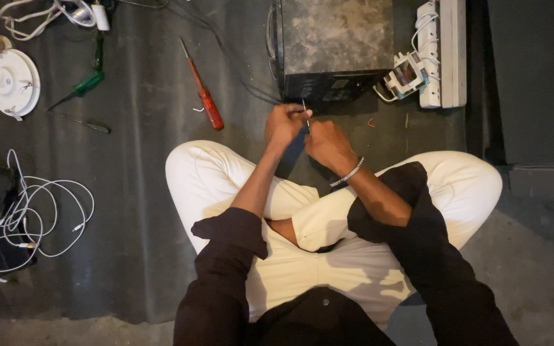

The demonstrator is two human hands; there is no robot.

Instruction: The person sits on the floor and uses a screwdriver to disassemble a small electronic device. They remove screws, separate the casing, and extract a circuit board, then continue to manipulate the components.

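Head view shows a person sitting cross-legged on the floor. The left hand point(285, 123) pinches a thin black wire point(304, 114) with closed fingers, and the right hand point(328, 144) is curled shut on its lower end. Both are just in front of the dark box point(335, 45). The wire looks loose, not yet joined. A red screwdriver point(204, 97) lies untouched nearby.
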